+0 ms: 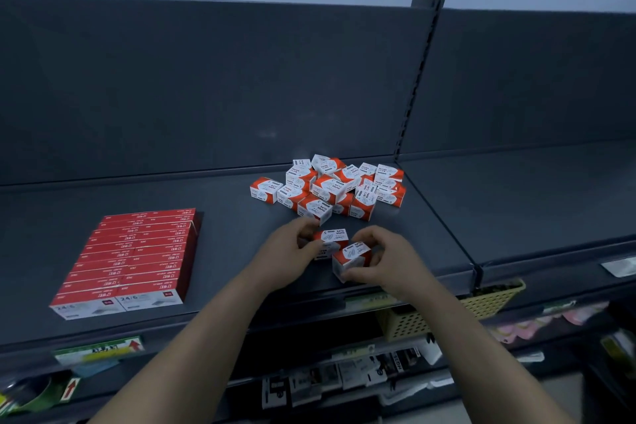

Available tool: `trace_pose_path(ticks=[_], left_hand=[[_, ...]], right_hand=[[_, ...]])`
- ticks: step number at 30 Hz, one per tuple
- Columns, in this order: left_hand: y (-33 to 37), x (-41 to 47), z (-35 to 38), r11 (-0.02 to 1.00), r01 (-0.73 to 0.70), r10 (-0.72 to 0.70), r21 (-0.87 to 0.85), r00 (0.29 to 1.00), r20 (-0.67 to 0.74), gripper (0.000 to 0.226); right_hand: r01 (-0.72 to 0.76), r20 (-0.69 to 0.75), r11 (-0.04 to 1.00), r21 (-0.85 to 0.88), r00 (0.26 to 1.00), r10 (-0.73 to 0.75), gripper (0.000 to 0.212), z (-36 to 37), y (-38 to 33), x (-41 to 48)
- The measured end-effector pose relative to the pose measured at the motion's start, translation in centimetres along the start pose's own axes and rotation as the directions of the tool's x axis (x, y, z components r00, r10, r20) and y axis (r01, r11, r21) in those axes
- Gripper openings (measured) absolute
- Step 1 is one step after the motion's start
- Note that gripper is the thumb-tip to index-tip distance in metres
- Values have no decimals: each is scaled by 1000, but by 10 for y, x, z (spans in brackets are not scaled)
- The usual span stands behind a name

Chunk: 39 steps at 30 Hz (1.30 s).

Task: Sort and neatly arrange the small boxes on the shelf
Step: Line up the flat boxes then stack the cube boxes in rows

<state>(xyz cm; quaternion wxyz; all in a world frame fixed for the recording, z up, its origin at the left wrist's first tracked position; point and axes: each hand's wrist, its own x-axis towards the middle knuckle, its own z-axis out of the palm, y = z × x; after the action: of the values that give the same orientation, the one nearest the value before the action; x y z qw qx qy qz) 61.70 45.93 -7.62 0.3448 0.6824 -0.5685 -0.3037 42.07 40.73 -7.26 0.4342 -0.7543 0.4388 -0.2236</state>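
Head view. On the dark grey shelf [223, 234] two groups of stock are visible: at the left a squared-up block of flat red staple boxes [134, 251], rows flush and labels facing the front, and toward the middle a loose heap of paper-clip boxes [332, 186], red and white, lying at all angles and partly on top of one another. Just in front of the heap, near the shelf's front edge, the left hand [290, 251] grips one paper-clip box [332, 239] with fingers curled round its left end, while the right hand [383, 260] grips a second paper-clip box [351, 259] from the right; the two boxes touch at a corner and the second sits skewed to the first. Whether either box rests on the shelf cannot be told. The step in hand appears to be starting a tidy row – pairing the first two boxes drawn from the heap. The next move likely calls for turning the skewed box square, pressing the pair flush side to side, and setting them down with room for further boxes. A perforated basket [488, 303] shows on the level below.
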Motion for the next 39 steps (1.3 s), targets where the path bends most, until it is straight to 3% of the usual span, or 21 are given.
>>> trace_pose_path(ticks=[6,13,19,21,25,31,37,39], left_hand=[[5,0,1,1000,16,-16,1,1000,-17,17],[6,1,-1,1000,15,-17,27,999,44,13],[1,3,-4,991,86,-81,-100,995,49,21],[3,9,-10,986,118,-120,-120,993,-6,24],[10,29,-15,989,123,-99,77,958,-267,21],[11,65,-6,935,216,-156,282,963,-221,28],[7,71,-3,937,293,-237,192,933,-272,60],[7,70,-6,939,277,-219,202,938,-269,56]], right_hand=[[17,-1,999,-34,1000,-17,31,0,0,5],[10,91,995,-97,996,-1,57,-9,5,14],[-8,261,998,-55,965,22,70,-31,3,21],[-15,225,999,-38,974,23,60,-44,4,27],[64,-8,990,-123,998,-66,23,-51,2,55],[108,-86,942,-318,986,-142,26,-33,-17,104],[36,-112,920,-390,990,-86,38,-19,-26,125],[40,-106,920,-390,990,-88,36,-21,-26,124]])
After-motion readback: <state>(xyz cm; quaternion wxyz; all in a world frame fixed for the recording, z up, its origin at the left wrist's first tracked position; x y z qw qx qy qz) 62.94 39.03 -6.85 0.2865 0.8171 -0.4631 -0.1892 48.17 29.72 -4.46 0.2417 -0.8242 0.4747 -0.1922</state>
